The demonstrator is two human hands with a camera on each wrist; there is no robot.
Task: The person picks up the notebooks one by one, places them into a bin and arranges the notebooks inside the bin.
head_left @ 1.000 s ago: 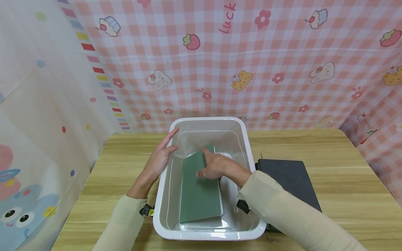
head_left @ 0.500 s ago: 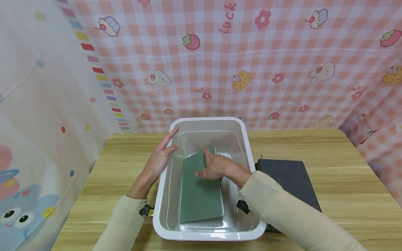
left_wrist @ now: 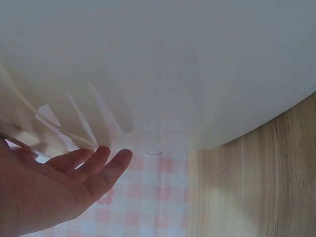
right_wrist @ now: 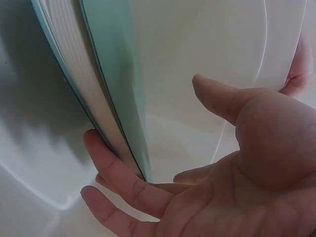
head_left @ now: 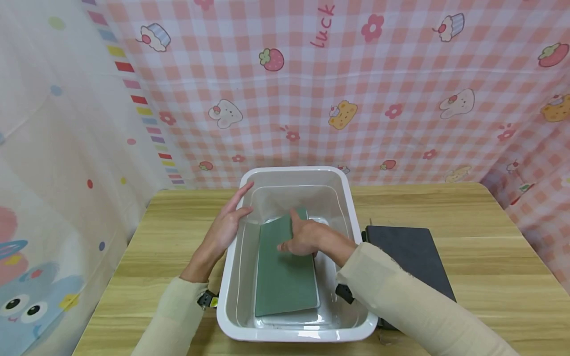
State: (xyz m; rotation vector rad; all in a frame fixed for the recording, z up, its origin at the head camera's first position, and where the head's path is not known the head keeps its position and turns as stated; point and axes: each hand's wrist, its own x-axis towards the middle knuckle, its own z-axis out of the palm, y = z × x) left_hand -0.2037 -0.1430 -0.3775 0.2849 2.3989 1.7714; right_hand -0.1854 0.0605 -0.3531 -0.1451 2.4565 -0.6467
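Note:
A green-covered book lies inside a white plastic tub, its right side tilted up. My right hand is over the book's right edge, index finger along the cover. From the right wrist view, other fingers touch the edge of the cream page block, while the thumb stands apart from it. My left hand rests at the tub's left rim, thumb and index finger reaching over it. In the left wrist view its loosely extended fingers lie against the outer wall.
Right of the tub lies a flat black rectangular object, partly covered by the right sleeve. The wooden table backs onto a pink checked cloth. A pale cloth hangs at the left.
The book's right edge has shifted slightly to the right and it leans a little less. My right hand has barely moved with it; the left hand and tub stay put.

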